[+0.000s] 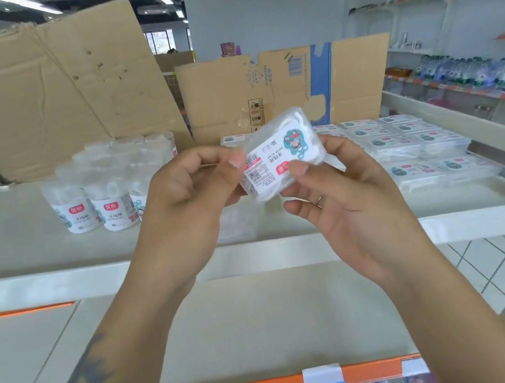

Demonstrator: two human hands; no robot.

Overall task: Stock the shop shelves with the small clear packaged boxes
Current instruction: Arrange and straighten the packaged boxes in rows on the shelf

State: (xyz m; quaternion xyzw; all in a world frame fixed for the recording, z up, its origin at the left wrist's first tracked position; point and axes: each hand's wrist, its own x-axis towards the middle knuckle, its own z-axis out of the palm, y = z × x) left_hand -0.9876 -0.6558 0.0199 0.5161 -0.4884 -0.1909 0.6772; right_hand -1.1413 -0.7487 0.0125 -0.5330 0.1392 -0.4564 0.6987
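I have one small clear packaged box [281,154] up at the centre of the frame, pinched between both hands: my left hand [186,191] nips its left edge with thumb and fingers, my right hand [339,192] clasps its lower right corner. I judge I'm mid-stocking, turning it label-up. Next it should go flat beside the rows of boxes [413,142] on the shelf [19,253], right of centre.
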